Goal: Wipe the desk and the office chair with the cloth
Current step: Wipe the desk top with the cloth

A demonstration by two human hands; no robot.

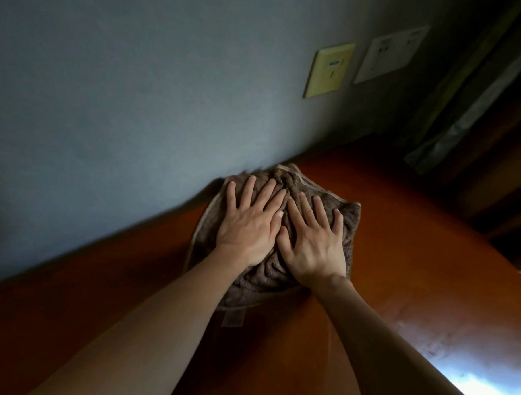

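Both hands lay flat on a rumpled brown terry cloth with a pale stitched hem, fingers straight and spread, pressing it down onto the reddish-orange wooden desk top. The left hand covered the left half of the cloth, its fingertips pointing toward the far wall; the right hand covered the right half, just beside it, with the two thumbs touching or nearly so — which of the two could not be told. Neither hand pinched or gathered the fabric. Bare forearms ran back from the wrists to the near edge of the view.

The cloth sat at the far side of the desk, its far hem bunched right up against the dull blue-grey painted wall. A small pale tag stuck out from its near edge.

On the wall, up and to the right of the cloth, were a yellowed rectangular socket plate and, further right, a white rectangular socket plate. A dark curtain with a pale folded edge hung at the far right — a patch of bright light fell on the desk at the near right.
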